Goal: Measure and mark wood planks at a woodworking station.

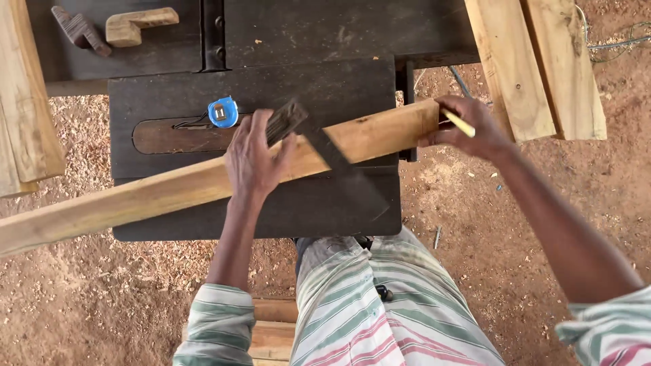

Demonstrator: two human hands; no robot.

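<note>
A long wooden plank (169, 190) lies slanted across a dark machine table (319, 203). My left hand (254, 159) presses a dark try square (308, 132) against the plank, its blade laid across the wood. My right hand (468, 125) grips the plank's right end and holds a yellow pencil (460, 123) between its fingers. A blue tape measure (223, 112) rests on the table just beyond my left hand.
Wooden boards (536, 64) lean at the upper right and another plank (24, 102) at the left. A light wooden block (139, 25) and a dark one (80, 28) lie on the rear table. Sawdust covers the ground (488, 224). More wood (274, 332) lies under my legs.
</note>
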